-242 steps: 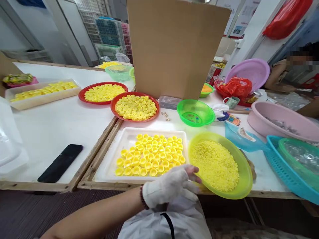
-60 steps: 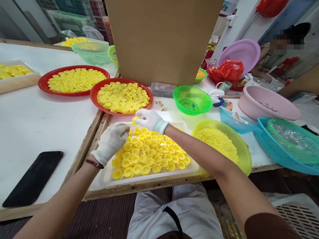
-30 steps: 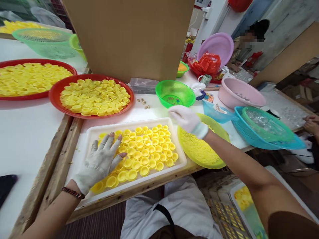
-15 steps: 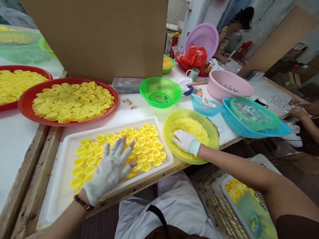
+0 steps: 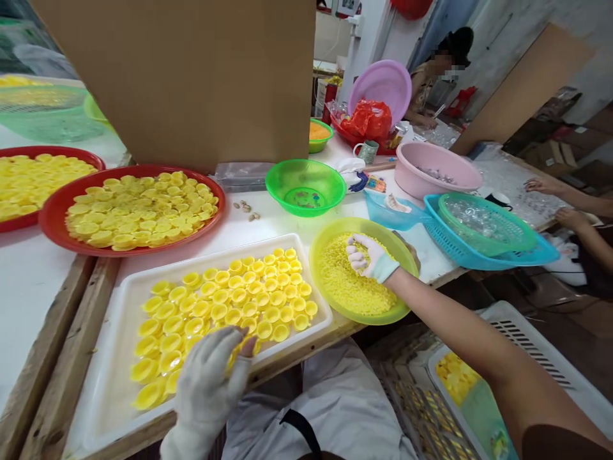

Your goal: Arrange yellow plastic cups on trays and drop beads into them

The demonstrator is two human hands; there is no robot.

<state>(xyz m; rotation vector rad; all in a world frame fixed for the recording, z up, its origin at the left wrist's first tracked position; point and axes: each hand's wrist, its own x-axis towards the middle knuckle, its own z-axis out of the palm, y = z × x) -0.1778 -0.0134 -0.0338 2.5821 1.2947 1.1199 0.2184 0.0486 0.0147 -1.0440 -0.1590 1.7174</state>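
My right hand [image 5: 366,257], in a white glove, is closed above the yellow pellets [image 5: 342,281] in a translucent yellow bowl [image 5: 410,255]. Its fingers curl round a handful of pellets, which the glove hides. At the front edge of a white tray [image 5: 108,377], my left hand [image 5: 211,374] wears a glove with bare fingertips. The fingers are bent, with the thumb apart, and I see nothing held. Rows of small yellow cups [image 5: 232,297] stand mouth up in the tray; my left hand covers some of the nearest ones.
Red trays [image 5: 52,233] heaped with yellow pieces stand at the left. A green bowl [image 5: 306,188] is behind the white tray, before a cardboard panel [image 5: 182,76]. A blue basket [image 5: 460,249] and pink basin [image 5: 435,169] stand right. Another person's hands [image 5: 555,198] are at the far right.
My right hand has gone from lying spread on the pellets to closed and slightly raised. My left hand has drawn back from over the cups towards the tray's front edge, its fingers bending.
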